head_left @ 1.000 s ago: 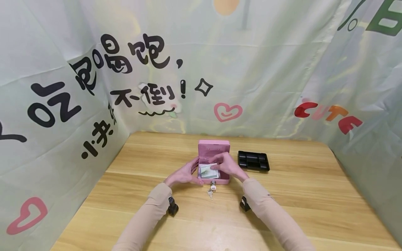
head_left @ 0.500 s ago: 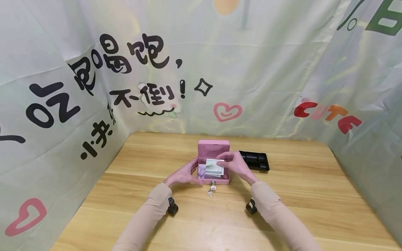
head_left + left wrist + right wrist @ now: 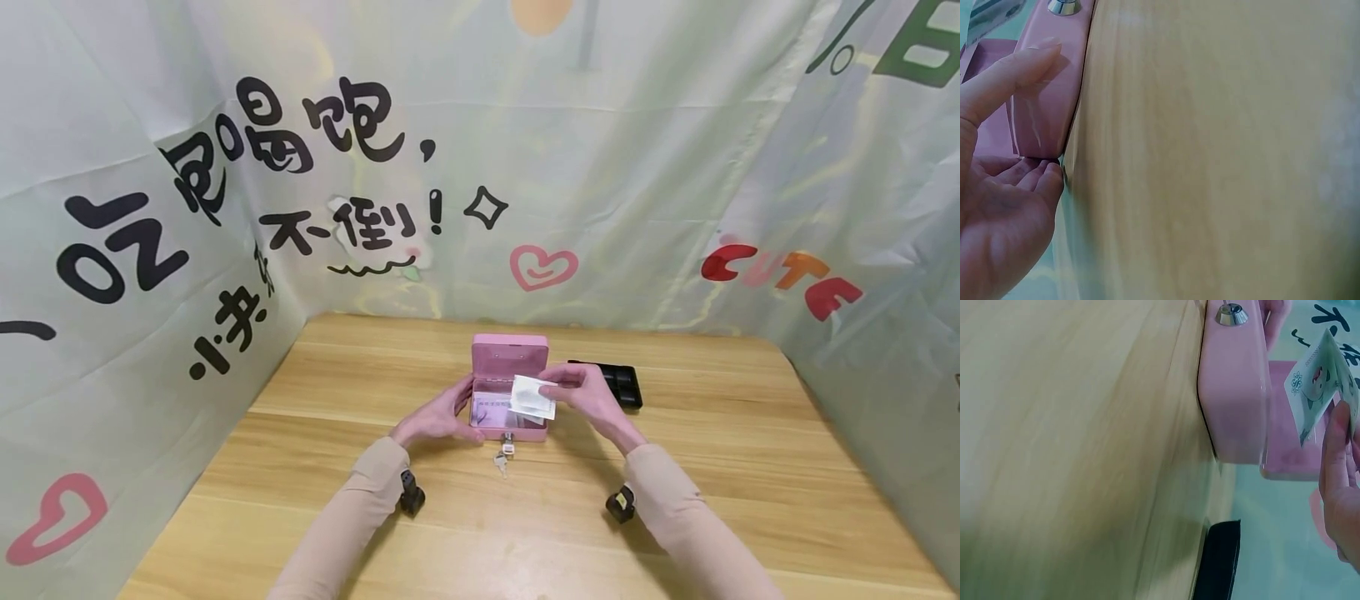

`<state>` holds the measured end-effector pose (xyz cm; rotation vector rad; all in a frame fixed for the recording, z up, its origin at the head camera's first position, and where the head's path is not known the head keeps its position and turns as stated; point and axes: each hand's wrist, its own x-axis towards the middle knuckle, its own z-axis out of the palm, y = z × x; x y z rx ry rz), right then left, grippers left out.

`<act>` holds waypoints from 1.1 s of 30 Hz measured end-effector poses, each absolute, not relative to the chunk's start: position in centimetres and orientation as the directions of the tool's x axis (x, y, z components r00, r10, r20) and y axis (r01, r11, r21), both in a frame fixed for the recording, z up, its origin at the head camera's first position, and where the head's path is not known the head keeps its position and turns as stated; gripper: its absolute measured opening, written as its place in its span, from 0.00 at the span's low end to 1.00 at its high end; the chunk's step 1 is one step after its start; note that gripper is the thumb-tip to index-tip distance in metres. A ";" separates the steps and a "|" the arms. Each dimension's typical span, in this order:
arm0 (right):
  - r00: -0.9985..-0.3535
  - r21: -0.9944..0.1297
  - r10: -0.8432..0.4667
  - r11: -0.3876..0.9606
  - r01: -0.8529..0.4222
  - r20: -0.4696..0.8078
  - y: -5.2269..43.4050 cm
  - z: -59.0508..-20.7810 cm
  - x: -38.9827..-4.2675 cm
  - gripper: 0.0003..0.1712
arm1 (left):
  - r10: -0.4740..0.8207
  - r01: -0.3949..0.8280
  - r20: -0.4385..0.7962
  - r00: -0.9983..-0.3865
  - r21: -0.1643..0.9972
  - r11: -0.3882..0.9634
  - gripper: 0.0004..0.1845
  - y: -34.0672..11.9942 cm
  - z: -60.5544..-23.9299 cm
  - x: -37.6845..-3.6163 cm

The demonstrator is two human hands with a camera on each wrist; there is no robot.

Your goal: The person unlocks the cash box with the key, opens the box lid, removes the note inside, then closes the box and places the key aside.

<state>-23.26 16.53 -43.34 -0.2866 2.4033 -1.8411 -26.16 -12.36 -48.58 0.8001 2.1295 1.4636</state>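
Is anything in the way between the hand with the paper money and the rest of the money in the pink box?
Nothing visible. The right hand holds a green paper banknote over the open pink metal cash box, lid up. The left hand rests against the box's left side, out of the way.

- The right hand (image 3: 592, 398) covers the near left corner of the black plastic compartment tray (image 3: 622, 385), which lies toward the wooden table's far edge.
- The pale green-printed paper note (image 3: 532, 397) masks the right part of the open pink metal cash box (image 3: 510, 392); its print is too small to read.
- The small silver keys (image 3: 502, 458) hanging at the box front are too tiny to count.
- In the right wrist view, the note (image 3: 1322, 387) and hand run off the right edge.
- In the left wrist view, the left hand (image 3: 1004, 187) is cut by the left edge, and the table is blurred.
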 end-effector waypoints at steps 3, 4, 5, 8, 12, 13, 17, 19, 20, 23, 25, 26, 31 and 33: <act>-0.979 -0.962 -0.201 0.262 -0.073 0.020 17.1 -43.5 -23.0 0.20 | 0.670 0.223 -0.024 -0.742 0.934 0.280 0.63 -12.4 -48.5 -26.1; -0.981 -0.963 -0.194 0.261 -0.065 0.014 17.3 -43.5 -23.0 0.19 | 0.671 0.221 -0.025 -0.741 0.934 0.279 0.63 -12.4 -48.4 -26.1; -0.981 -0.962 -0.192 0.266 -0.064 0.012 17.5 -43.7 -22.9 0.19 | 0.670 0.221 -0.026 -0.742 0.934 0.280 0.63 -12.3 -48.5 -26.1; -0.984 -0.961 -0.176 0.271 -0.057 0.009 18.1 -44.1 -22.8 0.19 | 0.668 0.208 -0.031 -0.744 0.939 0.275 0.63 -12.3 -48.6 -26.1; -0.989 -0.961 -0.148 0.272 -0.049 0.009 19.1 -44.7 -22.5 0.20 | 0.665 0.186 -0.035 -0.746 0.948 0.258 0.63 -12.2 -48.7 -26.1; -0.989 -0.960 -0.148 0.274 -0.053 0.012 19.5 -44.8 -22.4 0.21 | 0.666 0.189 -0.031 -0.745 0.948 0.256 0.63 -12.2 -48.7 -26.2; -0.989 -0.963 -0.148 0.263 -0.056 0.017 20.7 -45.1 -22.2 0.23 | 0.669 0.199 -0.027 -0.742 0.945 0.259 0.63 -12.3 -48.6 -26.2; -0.987 -0.964 -0.160 0.258 -0.061 0.019 21.3 -45.2 -22.1 0.23 | 0.670 0.204 -0.027 -0.742 0.943 0.263 0.63 -12.3 -48.6 -26.1; -0.986 -0.964 -0.165 0.258 -0.060 0.018 21.5 -45.3 -22.0 0.23 | 0.670 0.202 -0.030 -0.742 0.943 0.266 0.64 -12.4 -48.5 -26.1; -0.983 -0.960 -0.185 0.275 -0.057 0.006 22.3 -45.4 -21.8 0.23 | 0.670 0.198 -0.037 -0.742 0.942 0.271 0.64 -12.4 -48.4 -26.1; -0.981 -0.957 -0.193 0.287 -0.046 -0.010 22.8 -45.4 -21.6 0.23 | 0.670 0.196 -0.039 -0.741 0.942 0.271 0.63 -12.3 -48.3 -26.0; -0.981 -0.956 -0.195 0.291 -0.041 -0.018 23.0 -45.4 -21.6 0.23 | 0.671 0.197 -0.037 -0.741 0.942 0.270 0.63 -12.3 -48.3 -26.0; -0.976 -0.947 -0.214 0.318 -0.033 -0.038 23.8 -45.5 -21.4 0.23 | 0.661 0.191 -0.045 -0.749 0.941 0.280 0.63 -12.3 -48.3 -26.0; -0.974 -0.943 -0.221 0.331 -0.034 -0.042 24.2 -45.5 -21.5 0.23 | 0.659 0.187 -0.046 -0.751 0.942 0.279 0.63 -12.3 -48.4 -26.1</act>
